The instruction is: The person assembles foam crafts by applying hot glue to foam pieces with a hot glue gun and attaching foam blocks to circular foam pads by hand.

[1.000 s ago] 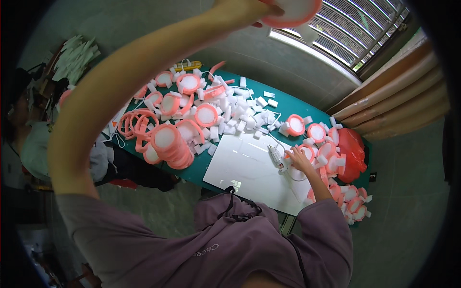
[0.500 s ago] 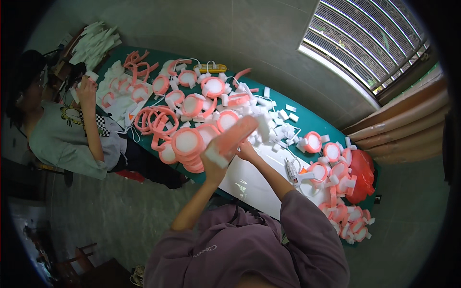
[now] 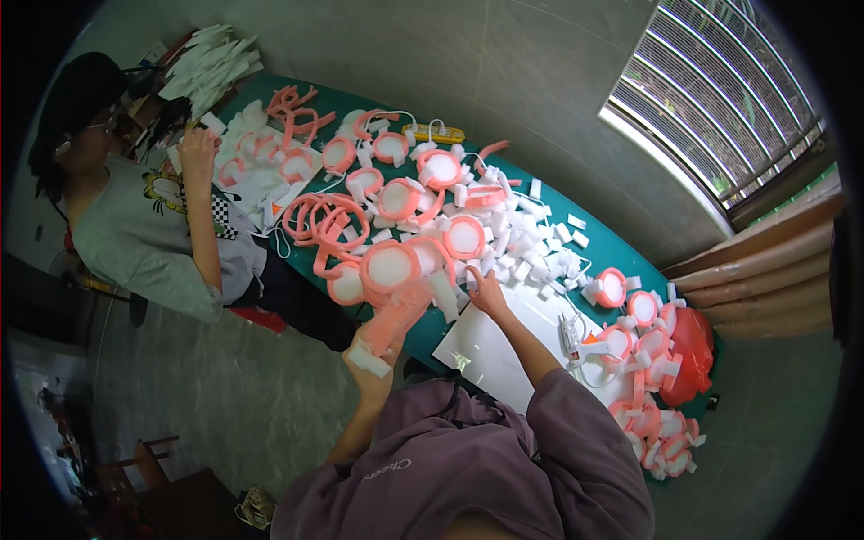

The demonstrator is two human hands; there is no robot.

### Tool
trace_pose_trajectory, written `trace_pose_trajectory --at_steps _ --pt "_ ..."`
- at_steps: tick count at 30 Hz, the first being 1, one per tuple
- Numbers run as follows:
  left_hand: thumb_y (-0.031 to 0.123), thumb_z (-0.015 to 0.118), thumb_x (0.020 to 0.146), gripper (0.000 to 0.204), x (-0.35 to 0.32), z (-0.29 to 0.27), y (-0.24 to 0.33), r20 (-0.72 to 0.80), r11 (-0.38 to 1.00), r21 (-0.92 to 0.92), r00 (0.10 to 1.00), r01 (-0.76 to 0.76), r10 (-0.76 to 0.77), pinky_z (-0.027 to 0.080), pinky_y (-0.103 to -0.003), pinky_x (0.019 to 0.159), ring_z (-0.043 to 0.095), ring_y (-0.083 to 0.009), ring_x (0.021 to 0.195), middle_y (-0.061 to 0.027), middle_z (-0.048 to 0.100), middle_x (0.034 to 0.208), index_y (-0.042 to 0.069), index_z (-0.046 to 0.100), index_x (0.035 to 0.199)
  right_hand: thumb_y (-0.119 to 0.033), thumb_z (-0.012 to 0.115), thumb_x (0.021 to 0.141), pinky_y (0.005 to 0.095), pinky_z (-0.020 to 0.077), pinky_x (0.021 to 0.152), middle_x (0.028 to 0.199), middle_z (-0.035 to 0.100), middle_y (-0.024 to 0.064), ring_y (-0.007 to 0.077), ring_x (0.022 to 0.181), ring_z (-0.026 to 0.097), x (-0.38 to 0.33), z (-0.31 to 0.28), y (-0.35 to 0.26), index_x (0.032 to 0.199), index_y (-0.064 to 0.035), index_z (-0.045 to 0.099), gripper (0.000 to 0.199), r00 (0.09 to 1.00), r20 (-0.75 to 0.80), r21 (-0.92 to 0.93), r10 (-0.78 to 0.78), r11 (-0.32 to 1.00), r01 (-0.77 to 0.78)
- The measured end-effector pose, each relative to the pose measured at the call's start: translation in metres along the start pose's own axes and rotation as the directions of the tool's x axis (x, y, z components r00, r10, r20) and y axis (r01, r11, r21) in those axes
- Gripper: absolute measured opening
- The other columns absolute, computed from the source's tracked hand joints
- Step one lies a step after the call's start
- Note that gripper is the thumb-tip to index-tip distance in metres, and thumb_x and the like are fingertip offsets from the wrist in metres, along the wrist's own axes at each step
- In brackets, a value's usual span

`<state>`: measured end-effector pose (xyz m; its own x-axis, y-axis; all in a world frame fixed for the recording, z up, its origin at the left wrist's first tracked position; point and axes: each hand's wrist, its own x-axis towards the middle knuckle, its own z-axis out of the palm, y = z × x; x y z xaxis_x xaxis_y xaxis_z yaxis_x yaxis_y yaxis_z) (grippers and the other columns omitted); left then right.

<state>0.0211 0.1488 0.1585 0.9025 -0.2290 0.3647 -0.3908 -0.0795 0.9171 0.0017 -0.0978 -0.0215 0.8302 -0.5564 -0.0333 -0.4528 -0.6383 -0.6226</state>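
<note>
My left hand [image 3: 367,376] is closed around a pink foam piece [image 3: 396,317] with white foam blocks at its ends, held tilted above the table's front edge. One white foam end [image 3: 445,297] points toward my right hand. My right hand [image 3: 487,293] is at the near edge of a heap of white foam blocks [image 3: 533,252], its thumb and forefinger bent around a small white block. Just beyond the held piece lies a stack of pink-rimmed discs with white centres [image 3: 390,266]. More such discs [image 3: 464,238] lie around the heap.
A white board [image 3: 495,346] lies in front of me, with a glue gun [image 3: 589,347] at its right. Finished-looking pink pieces and a red bag [image 3: 689,355] are at the right end. Left, a co-worker [image 3: 148,238] holds a white piece near pink strips [image 3: 301,117]. A yellow power strip [image 3: 434,134] lies behind.
My left hand has lowered the pink foam piece toward me and left. My right hand has parted from it and is at the white blocks. The whole view has shifted slightly.
</note>
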Motion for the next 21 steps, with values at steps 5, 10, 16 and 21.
trace_pose_trajectory --at_steps 5,10,16,21 --pt "0.005 0.065 0.066 0.02 0.011 0.012 0.024 -0.012 0.99 -0.024 0.99 0.142 -0.143 0.043 -0.025 0.056 0.054 -0.0121 0.061 -0.0086 0.057 0.068 -0.005 0.053 0.079 -0.014 0.059 0.067 0.0423 0.0425 0.065 0.083 0.042 0.0235 0.0388 0.073 0.049 0.006 0.011 0.02 0.101 -0.0132 0.044 0.037 0.989 0.014 -0.041 -0.145 0.988 0.146" --pt "-0.001 0.062 0.07 0.019 0.008 0.005 0.014 -0.036 1.0 0.006 0.999 0.021 -0.021 0.043 -0.022 0.057 0.054 -0.0112 0.063 -0.0088 0.057 0.077 -0.007 0.052 0.085 -0.016 0.057 0.07 0.0414 0.0422 0.064 0.08 0.045 0.02 0.0388 0.073 0.049 0.003 0.002 0.012 0.091 -0.0106 0.042 0.027 0.998 -0.009 -0.01 -0.055 0.998 0.055" --pt "0.003 0.063 0.068 0.027 0.015 0.004 0.031 -0.086 0.988 0.058 0.986 -0.14 0.144 0.045 -0.025 0.066 0.056 -0.0147 0.072 -0.0119 0.059 0.082 -0.007 0.053 0.091 -0.021 0.053 0.078 0.0262 0.0398 0.047 0.07 0.044 0.0046 0.0135 0.052 0.047 -0.017 -0.073 0.001 0.093 -0.0149 0.033 0.026 0.807 0.572 0.714 0.147 0.394 -0.578" --pt "0.002 0.059 0.064 0.031 0.017 0.024 0.03 0.038 0.981 0.099 0.986 -0.165 0.162 0.045 -0.03 0.076 0.059 -0.0238 0.085 -0.0174 0.059 0.092 -0.007 0.055 0.093 -0.006 0.054 0.073 0.0224 0.0382 0.056 0.081 0.045 0.006 0.0108 0.065 0.045 -0.058 -0.181 -0.055 0.12 -0.0129 0.024 0.056 0.999 -0.044 0.827 -0.002 0.561 0.037"
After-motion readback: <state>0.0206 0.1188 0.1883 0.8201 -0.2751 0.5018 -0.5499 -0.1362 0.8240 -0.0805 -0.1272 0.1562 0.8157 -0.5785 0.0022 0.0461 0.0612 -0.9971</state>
